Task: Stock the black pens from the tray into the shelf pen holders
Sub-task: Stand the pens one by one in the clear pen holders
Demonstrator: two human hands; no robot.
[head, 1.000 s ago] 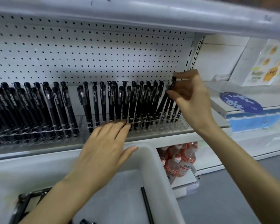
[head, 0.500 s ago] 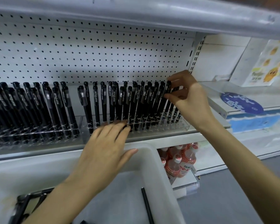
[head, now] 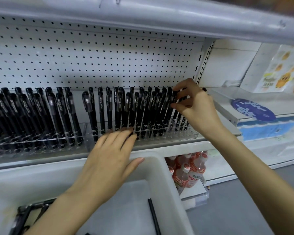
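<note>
At the white shelf's (head: 159,147) right end, right grip (head: 195,109) has lowered its pinched slim black pen (head: 182,98) toward the clear holder (head: 185,134), nearly stocked; left grip (head: 109,158) lies flat.

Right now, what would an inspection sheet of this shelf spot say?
Surface: white metal shelf with pegboard back.
Job's things: black capped pens upright in clear plastic holders; one loose black pen lies in the white plastic tray.
Clutter: dark frame in tray corner, unclear.
Hands: left hand flat, fingertips at the holder front; right hand pinches an end-row pen.
Cables: nothing seen.
Surroundings: red-labelled bottles below; blue oval sign right.
</note>
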